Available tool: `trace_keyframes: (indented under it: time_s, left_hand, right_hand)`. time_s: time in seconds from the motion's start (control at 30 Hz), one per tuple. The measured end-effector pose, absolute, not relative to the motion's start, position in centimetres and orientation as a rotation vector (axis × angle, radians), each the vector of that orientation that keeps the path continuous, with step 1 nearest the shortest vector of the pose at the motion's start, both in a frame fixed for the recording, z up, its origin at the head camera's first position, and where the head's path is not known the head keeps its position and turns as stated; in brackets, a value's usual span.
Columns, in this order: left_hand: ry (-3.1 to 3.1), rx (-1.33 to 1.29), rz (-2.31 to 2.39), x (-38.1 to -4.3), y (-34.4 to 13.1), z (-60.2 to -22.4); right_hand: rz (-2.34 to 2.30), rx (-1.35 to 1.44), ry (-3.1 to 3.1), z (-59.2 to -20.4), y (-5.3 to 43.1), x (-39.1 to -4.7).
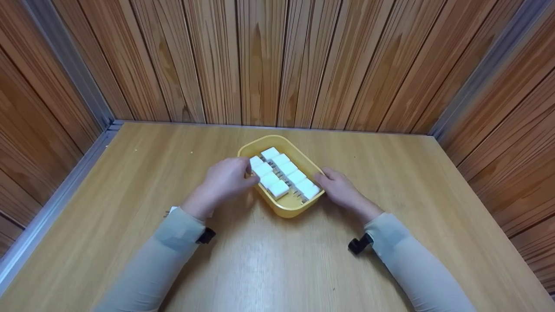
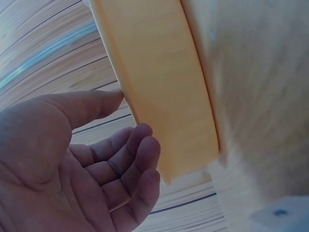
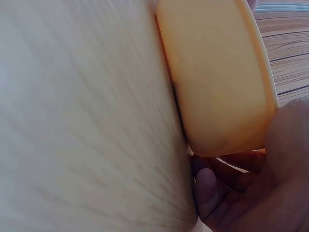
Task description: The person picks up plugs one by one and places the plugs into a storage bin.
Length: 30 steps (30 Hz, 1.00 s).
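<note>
A yellow plastic bin [image 1: 284, 212] holds two rows of white plug adapters [image 1: 279, 189] with metal prongs. My left hand [image 1: 227, 177] is at the bin's left rim, its thumb and forefinger by the adapter at the end of the near row. In the left wrist view, the thumb of that hand [image 2: 87, 159] meets the rim and several fingers curl outside the wall; I cannot tell whether it pinches an adapter. At the opposite corner my right hand [image 1: 342, 188] grips the bin, thumb at the rim. The right wrist view shows its fingers [image 3: 207, 191] curled by the bin's end.
Another white piece with prongs [image 1: 172, 209] lies on the wooden table [image 1: 269, 268], partly hidden by my left wrist. Wood-panelled walls [image 1: 260, 65] enclose the back and both sides. Tiny specks [image 1: 191, 152] dot the tabletop.
</note>
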State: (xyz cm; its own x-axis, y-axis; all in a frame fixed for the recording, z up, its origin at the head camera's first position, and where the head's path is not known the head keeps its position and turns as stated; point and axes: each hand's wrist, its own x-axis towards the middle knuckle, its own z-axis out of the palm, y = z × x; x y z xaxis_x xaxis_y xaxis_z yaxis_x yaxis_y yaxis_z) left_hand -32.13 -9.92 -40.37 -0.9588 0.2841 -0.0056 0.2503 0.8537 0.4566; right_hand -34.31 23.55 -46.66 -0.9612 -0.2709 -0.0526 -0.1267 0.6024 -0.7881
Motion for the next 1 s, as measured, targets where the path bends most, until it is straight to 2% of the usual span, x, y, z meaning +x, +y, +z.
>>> trace_keyframes:
  time_s: [0.57, 1.0]
  left_hand:
    - [2.756, 0.39, 0.613, -31.5, -12.4, -40.0]
    - [2.633, 0.321, 0.309, -30.7, -13.5, -39.6]
  right_hand:
    - [-1.295, -0.312, 2.658, -46.7, 23.5, -34.3]
    - [-1.3, -0.348, 2.685, -46.7, 23.3, -34.3]
